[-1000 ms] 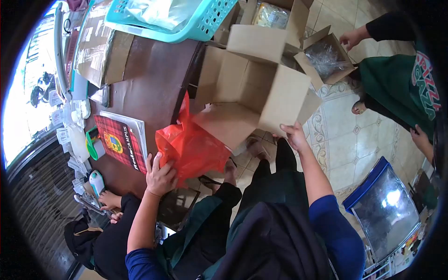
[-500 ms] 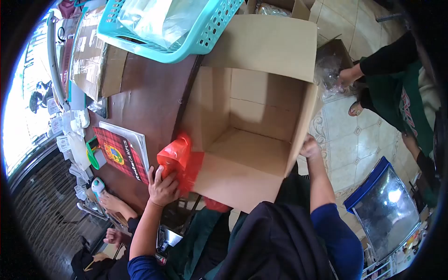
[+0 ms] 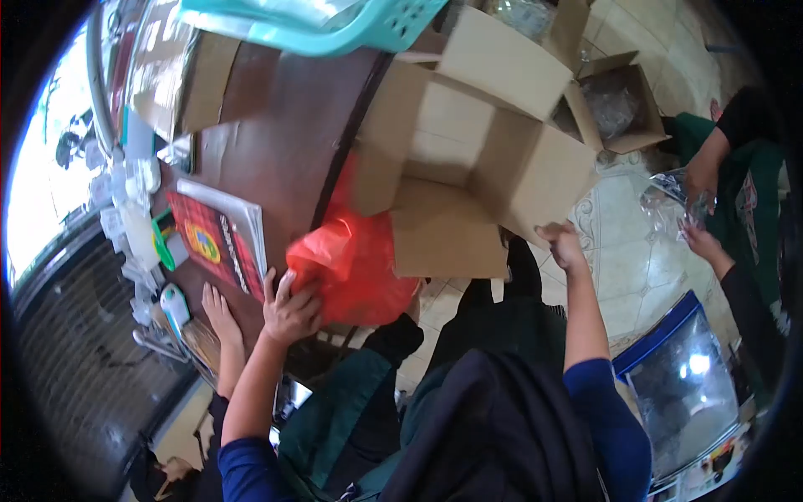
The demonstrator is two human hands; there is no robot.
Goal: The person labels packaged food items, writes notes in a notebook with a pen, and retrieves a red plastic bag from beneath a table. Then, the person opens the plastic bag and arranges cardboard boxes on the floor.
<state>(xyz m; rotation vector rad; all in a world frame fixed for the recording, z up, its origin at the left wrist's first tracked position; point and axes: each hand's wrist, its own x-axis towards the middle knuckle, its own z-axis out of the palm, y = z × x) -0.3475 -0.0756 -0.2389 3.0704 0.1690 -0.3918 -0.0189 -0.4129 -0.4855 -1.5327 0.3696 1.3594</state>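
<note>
A red plastic bag [image 3: 360, 289] hangs at the table's edge, its bunched top in the closed fingers of my left hand [image 3: 291, 309]. Against the bag's right side stands a cardboard box [image 3: 456, 197], its flaps spread and its bare inside facing up. My right hand [image 3: 564, 246] pinches the corner of the box's right flap. Just left of my left hand lies a red plaid notebook [image 3: 213, 243] on the table. The lower part of the bag is partly behind the box.
The brown table [image 3: 280, 109] carries a turquoise basket [image 3: 335, 38] and a taped carton [image 3: 209, 84]. Another person's hand [image 3: 222, 314] rests on the table at left. At right a co-worker's hands [image 3: 703, 188] handle clear plastic near an open box [image 3: 640, 109]. A blue-edged clear panel [image 3: 682, 385] stands lower right.
The box has gone down and away from me, its flaps now wider apart. More of the red bag shows. My right hand has shifted to the flap's corner; the co-worker's hands have lifted clear plastic.
</note>
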